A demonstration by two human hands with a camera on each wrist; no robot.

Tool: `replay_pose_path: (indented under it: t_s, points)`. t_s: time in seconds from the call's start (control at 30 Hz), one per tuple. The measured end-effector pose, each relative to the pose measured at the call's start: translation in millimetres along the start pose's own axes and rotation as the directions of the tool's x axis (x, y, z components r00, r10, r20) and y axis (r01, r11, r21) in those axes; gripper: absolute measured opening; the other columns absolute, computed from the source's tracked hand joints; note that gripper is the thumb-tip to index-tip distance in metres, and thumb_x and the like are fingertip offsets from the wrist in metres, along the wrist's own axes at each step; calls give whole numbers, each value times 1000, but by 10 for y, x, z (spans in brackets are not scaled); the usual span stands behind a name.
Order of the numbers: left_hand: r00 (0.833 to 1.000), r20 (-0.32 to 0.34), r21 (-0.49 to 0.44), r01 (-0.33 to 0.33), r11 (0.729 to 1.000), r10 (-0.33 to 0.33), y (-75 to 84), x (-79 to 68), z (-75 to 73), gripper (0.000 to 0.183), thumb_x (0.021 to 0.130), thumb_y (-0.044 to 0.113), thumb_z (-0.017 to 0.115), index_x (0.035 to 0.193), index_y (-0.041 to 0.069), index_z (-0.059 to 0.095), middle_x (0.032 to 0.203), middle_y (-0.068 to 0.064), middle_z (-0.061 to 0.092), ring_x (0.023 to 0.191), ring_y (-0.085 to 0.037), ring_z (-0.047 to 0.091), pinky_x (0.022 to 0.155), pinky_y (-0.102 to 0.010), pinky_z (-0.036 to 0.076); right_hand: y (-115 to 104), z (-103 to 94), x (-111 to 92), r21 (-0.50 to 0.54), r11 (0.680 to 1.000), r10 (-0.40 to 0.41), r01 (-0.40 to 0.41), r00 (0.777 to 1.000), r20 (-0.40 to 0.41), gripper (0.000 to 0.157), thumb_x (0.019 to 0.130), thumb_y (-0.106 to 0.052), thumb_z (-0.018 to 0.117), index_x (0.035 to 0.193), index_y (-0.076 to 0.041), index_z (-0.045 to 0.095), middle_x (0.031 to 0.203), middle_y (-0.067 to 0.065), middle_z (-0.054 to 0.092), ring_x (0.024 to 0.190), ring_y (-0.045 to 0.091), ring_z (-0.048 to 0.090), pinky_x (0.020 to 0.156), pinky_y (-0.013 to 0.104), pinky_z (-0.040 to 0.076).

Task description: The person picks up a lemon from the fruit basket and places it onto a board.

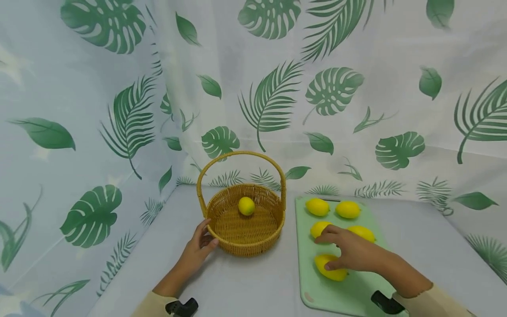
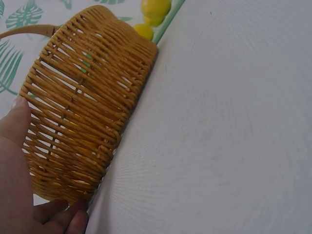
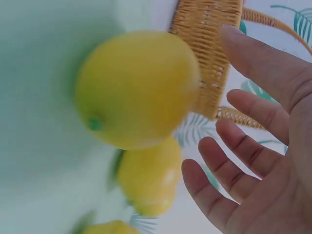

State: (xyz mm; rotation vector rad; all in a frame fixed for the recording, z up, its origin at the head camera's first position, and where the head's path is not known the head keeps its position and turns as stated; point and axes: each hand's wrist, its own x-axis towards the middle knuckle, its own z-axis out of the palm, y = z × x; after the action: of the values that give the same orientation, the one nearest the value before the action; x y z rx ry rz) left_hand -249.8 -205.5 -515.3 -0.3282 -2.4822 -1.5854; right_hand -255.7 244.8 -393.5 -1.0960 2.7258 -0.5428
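Head: left hand (image 1: 199, 248) steadies basket (image 1: 245, 240) near worktop (image 1: 253, 286) middle; right hand (image 1: 350, 253) over lemon (image 1: 330, 268) at cutting board (image 1: 340, 290) near edge.
Left wrist: fingers (image 2: 17, 122) relaxed against wicker; push could slide basket.
Right wrist: fingers (image 3: 253, 156) spread, nothing pinched; lemon could roll off board.

We find the basket (image 1: 245, 220) on the worktop (image 1: 253, 281), left of the board (image 1: 336, 290); one lemon (image 1: 246, 205) lies inside, five lemons (image 1: 348, 209) on the board.

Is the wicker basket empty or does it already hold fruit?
Not empty: the basket stands upright with one lemon inside. Five more lemons lie on the green cutting board beside it.
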Motion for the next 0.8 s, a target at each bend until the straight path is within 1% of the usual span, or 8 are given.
replay_pose_path:
  t_s: [0.17,0.23,0.4,0.47,0.6,0.7,0.8]
  points:
    - [1000,2,8,0,1000,0,-3,3,-8,72,96,34,64,154,20,23,146,-22,41,117,-30,56,98,-49,45,-96,-115,135,-43,999,-15,16,1000,21,52,80,-48,77,125,-25,63,119,-11,50,101,13,55,86,36,51]
    - [1000,-4,9,3,1000,-3,-10,-2,-7,72,95,35,64,153,21,24,146,-22,41,117,-30,56,98,-49,45,-134,-139,200,-41,999,-16,18,999,42,50,81,-47,77,124,-26,63,119,-10,50,101,14,54,88,37,51]
    - [1000,1,12,8,1000,-8,-15,-35,-2,73,95,36,65,154,20,24,146,-21,41,116,-29,57,96,-47,47,-208,-129,351,-44,999,9,-5,995,96,49,81,-48,76,124,-28,63,120,-12,51,103,12,53,92,40,49]
    - [1000,1,17,6,1000,-6,-12,-42,-6,74,95,37,64,154,20,23,146,-21,42,116,-28,58,96,-46,47,-232,-115,415,-45,999,16,-12,994,104,49,82,-48,76,124,-28,63,119,-14,50,103,10,53,93,39,49]
    - [1000,-3,22,-5,1000,5,-7,-32,-19,74,95,37,64,154,20,23,145,-22,42,116,-30,57,96,-48,47,-295,-97,575,-35,999,-15,19,994,105,50,83,-50,74,125,-25,63,119,-13,51,102,11,54,90,37,50]
    - [1000,-4,17,-8,1000,8,-9,-21,-25,73,95,36,64,154,20,23,145,-24,41,116,-31,57,95,-48,47,-348,-77,710,-36,998,-54,58,993,104,54,83,-54,71,126,-23,63,119,-12,52,102,11,54,87,35,51]
    - [1000,0,1,-7,1000,7,-13,-5,-20,73,95,34,65,153,21,24,145,-23,41,117,-31,57,95,-47,48,-388,-47,848,-36,996,-74,79,991,110,57,83,-57,69,127,-21,64,120,-11,53,103,10,54,85,31,51]
